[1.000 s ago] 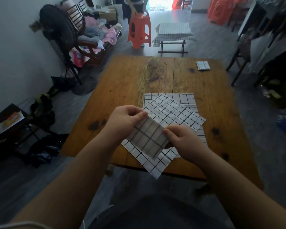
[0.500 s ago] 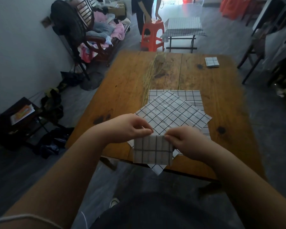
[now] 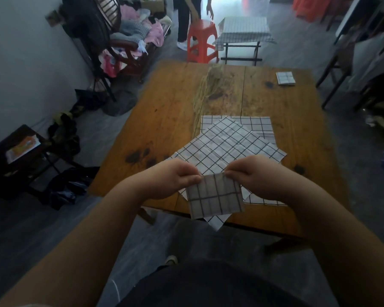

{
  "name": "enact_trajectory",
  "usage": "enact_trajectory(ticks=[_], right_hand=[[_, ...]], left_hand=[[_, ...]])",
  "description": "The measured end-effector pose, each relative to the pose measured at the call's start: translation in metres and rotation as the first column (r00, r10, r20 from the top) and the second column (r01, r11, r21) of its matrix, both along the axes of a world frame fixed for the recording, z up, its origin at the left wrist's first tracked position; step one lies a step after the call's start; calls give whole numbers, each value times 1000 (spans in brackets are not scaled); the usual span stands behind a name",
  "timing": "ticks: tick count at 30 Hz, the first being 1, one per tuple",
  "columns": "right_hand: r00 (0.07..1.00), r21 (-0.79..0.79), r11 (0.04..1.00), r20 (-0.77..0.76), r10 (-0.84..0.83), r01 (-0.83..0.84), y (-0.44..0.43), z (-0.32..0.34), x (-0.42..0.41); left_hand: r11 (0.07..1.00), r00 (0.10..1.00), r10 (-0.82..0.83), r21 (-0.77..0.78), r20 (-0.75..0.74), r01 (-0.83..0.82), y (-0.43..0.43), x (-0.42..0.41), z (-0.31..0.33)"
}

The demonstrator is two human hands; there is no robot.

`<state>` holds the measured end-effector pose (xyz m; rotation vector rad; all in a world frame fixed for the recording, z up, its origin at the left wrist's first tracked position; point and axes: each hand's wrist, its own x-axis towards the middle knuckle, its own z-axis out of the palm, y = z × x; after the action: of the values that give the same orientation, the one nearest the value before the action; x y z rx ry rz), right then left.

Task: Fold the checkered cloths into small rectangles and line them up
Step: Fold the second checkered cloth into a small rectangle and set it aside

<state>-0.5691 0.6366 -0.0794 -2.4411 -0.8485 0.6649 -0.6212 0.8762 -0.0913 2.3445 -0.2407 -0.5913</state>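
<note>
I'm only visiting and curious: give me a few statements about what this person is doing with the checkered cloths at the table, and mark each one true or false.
1. The left hand and the right hand both pinch the top corners of a small folded cloth. True.
2. The held cloth lies flat on the tabletop. False: it hangs from the hands over the near edge of the wooden table.
3. A second folded cloth lies near the table's far right corner. True.
4. The unfolded cloths are stacked squarely. False: the top spread cloth is turned at an angle to the cloth beneath.
</note>
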Motion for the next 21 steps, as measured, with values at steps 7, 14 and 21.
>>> enact_trajectory(ticks=[7,14,21], right_hand=[[992,63,990,-5,-126,126,36,0,-2],[861,353,786,-242,-447,507,80,-12,-20],[630,363,521,-542,-556,773,111,-39,-55]], left_hand=[[850,956,252,-439,-150,-292,59,-10,-15],[561,858,261,-654,-442,-508,77,-11,-45],[442,800,242,-672,-548,-594,92,7,-63]])
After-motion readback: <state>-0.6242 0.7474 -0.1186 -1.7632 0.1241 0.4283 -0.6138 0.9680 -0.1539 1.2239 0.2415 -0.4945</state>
